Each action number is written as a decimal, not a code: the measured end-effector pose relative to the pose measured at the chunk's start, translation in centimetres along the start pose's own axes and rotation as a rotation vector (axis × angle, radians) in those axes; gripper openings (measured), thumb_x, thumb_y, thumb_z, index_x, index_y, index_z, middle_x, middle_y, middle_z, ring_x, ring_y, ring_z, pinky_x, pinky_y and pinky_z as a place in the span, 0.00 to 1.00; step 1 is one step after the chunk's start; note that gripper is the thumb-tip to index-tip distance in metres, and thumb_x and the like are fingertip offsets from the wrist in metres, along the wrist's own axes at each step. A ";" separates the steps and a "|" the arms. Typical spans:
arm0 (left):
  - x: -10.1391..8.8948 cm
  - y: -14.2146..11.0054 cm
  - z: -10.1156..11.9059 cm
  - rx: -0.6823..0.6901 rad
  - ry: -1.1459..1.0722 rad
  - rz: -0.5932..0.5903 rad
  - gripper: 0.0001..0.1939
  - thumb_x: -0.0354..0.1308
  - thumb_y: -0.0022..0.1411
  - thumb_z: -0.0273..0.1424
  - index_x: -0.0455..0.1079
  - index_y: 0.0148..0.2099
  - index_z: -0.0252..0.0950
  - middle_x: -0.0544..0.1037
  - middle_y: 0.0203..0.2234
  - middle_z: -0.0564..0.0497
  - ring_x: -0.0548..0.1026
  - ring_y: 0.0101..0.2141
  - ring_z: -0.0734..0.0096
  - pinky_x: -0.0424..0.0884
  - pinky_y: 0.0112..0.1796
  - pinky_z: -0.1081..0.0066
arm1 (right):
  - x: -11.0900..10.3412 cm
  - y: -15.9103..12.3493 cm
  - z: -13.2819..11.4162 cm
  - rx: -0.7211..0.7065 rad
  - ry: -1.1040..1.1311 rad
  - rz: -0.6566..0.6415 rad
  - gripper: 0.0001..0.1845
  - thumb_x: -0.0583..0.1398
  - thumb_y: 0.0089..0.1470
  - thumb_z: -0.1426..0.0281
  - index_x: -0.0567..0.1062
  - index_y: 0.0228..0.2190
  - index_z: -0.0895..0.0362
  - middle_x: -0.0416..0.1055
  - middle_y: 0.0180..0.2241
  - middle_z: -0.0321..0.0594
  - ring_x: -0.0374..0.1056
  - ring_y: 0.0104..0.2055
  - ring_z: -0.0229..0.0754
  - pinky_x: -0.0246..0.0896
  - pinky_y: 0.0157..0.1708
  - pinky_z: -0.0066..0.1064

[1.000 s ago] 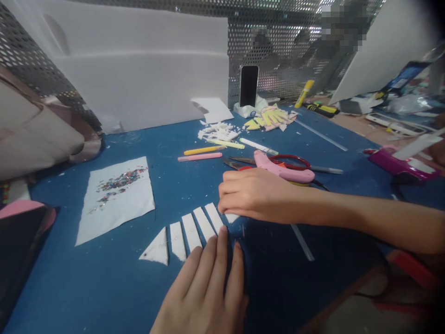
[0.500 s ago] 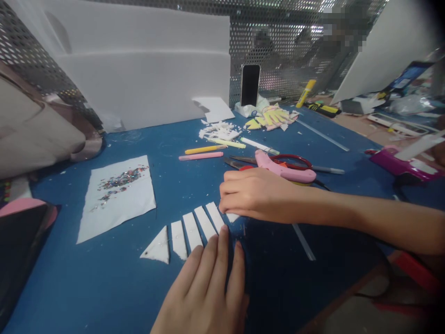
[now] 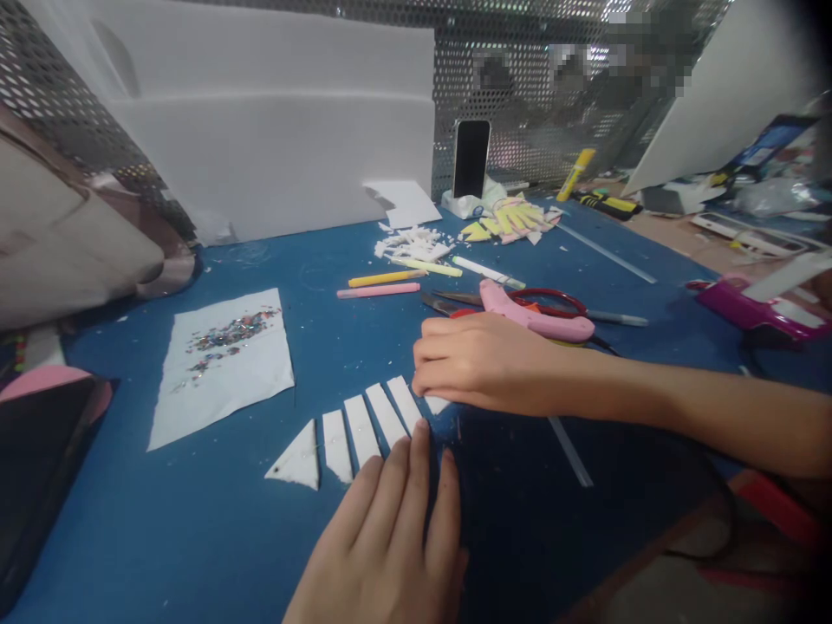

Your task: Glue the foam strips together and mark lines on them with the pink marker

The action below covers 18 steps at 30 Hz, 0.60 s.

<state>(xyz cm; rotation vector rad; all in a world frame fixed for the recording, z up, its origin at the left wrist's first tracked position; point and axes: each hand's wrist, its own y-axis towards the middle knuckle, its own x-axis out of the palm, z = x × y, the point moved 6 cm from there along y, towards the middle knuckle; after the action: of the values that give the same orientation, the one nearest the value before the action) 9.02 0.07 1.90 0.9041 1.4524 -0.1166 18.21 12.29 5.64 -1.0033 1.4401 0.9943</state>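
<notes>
Several white foam-like pieces lie side by side on the blue table, forming a fish-like row. At its left end is a triangular piece (image 3: pixel 300 458) with a dark dot; upright white strips (image 3: pixel 361 426) follow, with narrow gaps between them. My left hand (image 3: pixel 390 537) lies over the strips' lower ends, fingers stretched out. Its fingertips touch the strips and hide their bottoms. At the row's right end my right hand (image 3: pixel 468 362) is closed, fingers curled down on a small white piece (image 3: pixel 437 404), mostly hidden beneath them.
A pink-handled glue gun (image 3: pixel 529 316) and red-handled scissors (image 3: pixel 549 301) lie just beyond my right hand. Left stands a paper sheet (image 3: pixel 260 381) bearing colourful bits. Markers (image 3: pixel 383 279), white scraps (image 3: pixel 412 244) and a propped phone (image 3: pixel 471 160) are farther back. A clear glue stick (image 3: pixel 572 455) lies right.
Both hands keep the same position over the white pieces. The whole view has shifted very slightly; nothing else visibly differs.
</notes>
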 end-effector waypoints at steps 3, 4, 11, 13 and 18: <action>0.0 0.0 0.0 0.000 -0.005 -0.006 0.19 0.45 0.71 0.32 0.67 0.58 0.32 0.74 0.55 0.40 0.76 0.52 0.59 0.63 0.53 0.62 | -0.2 -0.1 0.0 -0.009 -0.010 0.000 0.11 0.53 0.65 0.75 0.74 0.32 0.60 0.70 0.35 0.42 0.60 0.40 0.42 0.53 0.37 0.33; 0.0 0.0 0.0 -0.001 -0.008 -0.010 0.19 0.45 0.71 0.32 0.67 0.58 0.32 0.74 0.55 0.40 0.75 0.52 0.59 0.63 0.53 0.62 | -0.3 -0.1 0.0 -0.012 -0.016 0.000 0.11 0.53 0.65 0.75 0.74 0.33 0.60 0.70 0.35 0.42 0.60 0.40 0.42 0.53 0.37 0.33; 0.0 0.1 0.0 -0.009 -0.013 -0.014 0.19 0.45 0.71 0.33 0.67 0.59 0.33 0.74 0.56 0.41 0.75 0.52 0.60 0.62 0.53 0.62 | -0.7 -0.5 0.4 0.028 -0.058 -0.029 0.10 0.54 0.66 0.73 0.73 0.34 0.59 0.72 0.35 0.42 0.62 0.41 0.43 0.50 0.37 0.34; 0.0 0.1 0.0 -0.012 -0.015 -0.016 0.19 0.45 0.72 0.34 0.67 0.58 0.33 0.74 0.55 0.42 0.75 0.52 0.60 0.62 0.53 0.63 | -0.7 -0.5 0.6 0.031 -0.072 -0.028 0.10 0.54 0.66 0.73 0.73 0.32 0.59 0.72 0.35 0.41 0.62 0.40 0.42 0.50 0.37 0.34; 0.0 0.1 0.0 -0.020 -0.014 -0.008 0.19 0.43 0.72 0.34 0.66 0.58 0.33 0.73 0.55 0.41 0.76 0.52 0.59 0.61 0.53 0.62 | -0.4 -0.7 1.0 0.048 -0.083 -0.044 0.09 0.55 0.65 0.72 0.72 0.32 0.58 0.72 0.34 0.39 0.63 0.40 0.43 0.48 0.36 0.35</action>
<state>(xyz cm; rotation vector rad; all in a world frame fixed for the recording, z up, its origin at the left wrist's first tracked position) 9.06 0.14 2.00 0.8795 1.4419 -0.1139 19.16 13.07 5.92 -0.9445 1.3620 0.9536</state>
